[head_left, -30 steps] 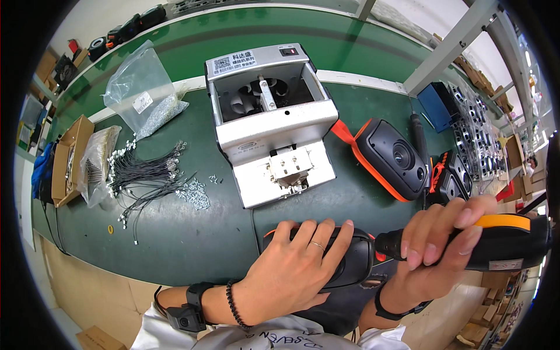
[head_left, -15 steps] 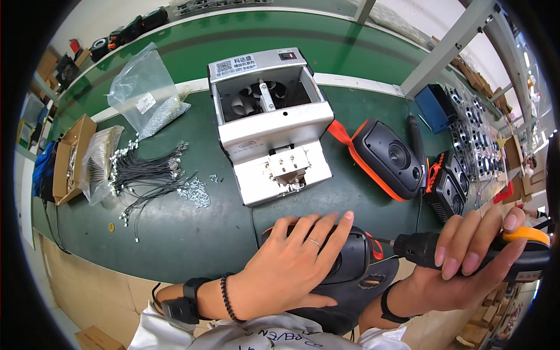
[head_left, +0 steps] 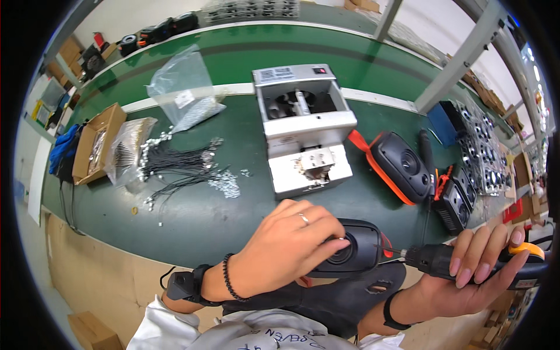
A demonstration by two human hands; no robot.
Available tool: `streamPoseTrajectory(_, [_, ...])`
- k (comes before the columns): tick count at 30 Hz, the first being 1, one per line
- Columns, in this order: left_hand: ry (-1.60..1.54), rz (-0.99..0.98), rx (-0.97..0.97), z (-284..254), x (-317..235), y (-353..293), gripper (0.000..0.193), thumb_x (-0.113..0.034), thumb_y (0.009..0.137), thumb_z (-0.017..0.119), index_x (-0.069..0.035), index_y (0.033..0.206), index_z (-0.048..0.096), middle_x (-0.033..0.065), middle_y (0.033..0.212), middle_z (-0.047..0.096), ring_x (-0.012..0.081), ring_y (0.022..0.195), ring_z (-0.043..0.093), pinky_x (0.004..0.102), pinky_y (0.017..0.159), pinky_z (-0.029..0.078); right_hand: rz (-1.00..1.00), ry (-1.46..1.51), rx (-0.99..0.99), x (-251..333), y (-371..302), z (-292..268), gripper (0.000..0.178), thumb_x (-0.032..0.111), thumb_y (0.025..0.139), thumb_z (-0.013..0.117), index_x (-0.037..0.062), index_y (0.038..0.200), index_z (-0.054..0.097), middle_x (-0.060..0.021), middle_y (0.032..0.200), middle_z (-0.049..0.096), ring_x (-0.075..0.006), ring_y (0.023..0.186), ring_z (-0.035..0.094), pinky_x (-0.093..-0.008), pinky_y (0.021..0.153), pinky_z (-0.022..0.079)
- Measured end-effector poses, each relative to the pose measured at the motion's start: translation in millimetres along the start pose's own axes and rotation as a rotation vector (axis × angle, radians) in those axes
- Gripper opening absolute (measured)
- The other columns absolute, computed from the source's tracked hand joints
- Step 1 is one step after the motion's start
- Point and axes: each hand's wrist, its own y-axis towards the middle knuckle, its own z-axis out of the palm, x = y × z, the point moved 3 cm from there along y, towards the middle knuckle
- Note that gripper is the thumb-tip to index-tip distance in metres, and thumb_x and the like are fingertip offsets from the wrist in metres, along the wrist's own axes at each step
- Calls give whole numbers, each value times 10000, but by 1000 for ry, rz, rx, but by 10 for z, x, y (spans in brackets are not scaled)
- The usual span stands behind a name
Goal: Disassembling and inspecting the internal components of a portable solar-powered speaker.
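Note:
A black speaker (head_left: pixel 364 248) with an orange-red strap lies at the bench's near edge, in front of me. Over its left part is my left hand (head_left: pixel 294 245), thumb and fingertips drawn together above the round speaker cone; whatever they pinch is too small to make out. My right hand (head_left: pixel 475 268) is wrapped round a black electric screwdriver (head_left: pixel 429 259) with a yellow-orange part on top. Its thin bit points left, and the tip is by the strap at the speaker's right end.
Behind the speaker stands a silver screw feeder (head_left: pixel 312 128). Black cables (head_left: pixel 181 163), loose screws (head_left: pixel 226 184), a bag of screws (head_left: pixel 195 111) and a cardboard box (head_left: pixel 87 154) are on the left. Another orange-edged speaker (head_left: pixel 402 166) and trays of round parts (head_left: pixel 481 146) are on the right.
My left hand has lifted off its flat rest on the speaker and its fingers have curled together, uncovering the cone. The screwdriver stays in my right hand. The whole view has shifted.

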Motion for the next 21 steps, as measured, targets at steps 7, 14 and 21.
streamPoseTrajectory(7, [360, -324, -201, -476, 529, -590, 210, -177, 816, 837, -68, 874, 667, 60, 859, 676, 231, 718, 653, 363, 719, 484, -3, -54, -102, 12, -155, -48, 173, 177, 1078, 497, 16, 1134, 465, 12, 703, 365, -47, 478, 284, -197, 429, 304])
streamPoseTrajectory(14, [458, -321, -345, -704, 747, -714, 227, -137, 835, 805, -42, 1002, 684, 102, 931, 688, 272, 805, 639, 387, 726, 504, 56, -43, -87, -69, -212, 41, 174, 185, 1081, 505, 21, 1132, 476, 17, 689, 347, -43, 486, 279, -196, 430, 309])
streamPoseTrajectory(21, [3, -82, -154, -110, 192, -727, 557, -267, 785, 869, -66, 1260, 660, 143, 1335, 607, 344, 1182, 595, 434, 969, 491, 111, -143, -66, -231, -86, 178, 214, 269, 1111, 417, 58, 1119, 451, 31, 619, 380, -60, 412, 297, -213, 382, 293])
